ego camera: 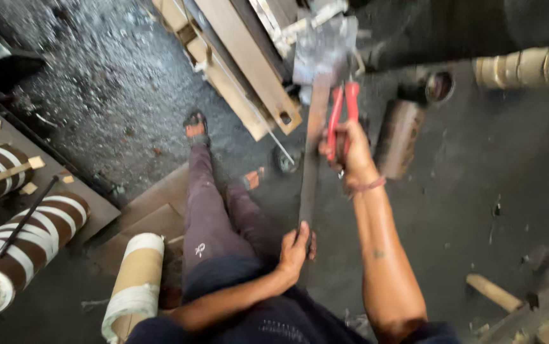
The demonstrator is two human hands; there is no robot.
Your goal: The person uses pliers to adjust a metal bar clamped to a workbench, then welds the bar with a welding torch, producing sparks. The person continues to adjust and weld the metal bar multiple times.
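The person sits on flattened cardboard (153, 213) on a dark, gritty workshop floor (115, 83), legs in purple trousers stretched forward and sandals on both feet.

Left hand (296, 247): clenched around the near end of a long, flat metal strip (311, 159). The strip runs away from the person, almost straight up the frame, and its far end meets a crumpled piece of grey sheet metal (325, 48) at the top of the view. Whether strip and sheet are joined cannot be told.

Right hand (349, 150): closed around the red handles of a pair of pliers (341, 114), held just to the right of the strip. The handles stand slightly apart; the working end lies against the sheet metal, and its bite cannot be made out. A thin band sits on the right wrist.

Surroundings: wooden planks (242, 64) lie stacked diagonally just left of the strip's far end. A rusty cylindrical block (398, 137) rests on the floor to the right of the pliers. A brass-coloured ribbed cylinder (532, 67) lies at the upper right edge. At the left, brown rolls with white bands (32, 236) rest on a board, one with a dark rod across it. A cardboard tube (135, 280) wrapped with white tape lies beside the person's left leg.
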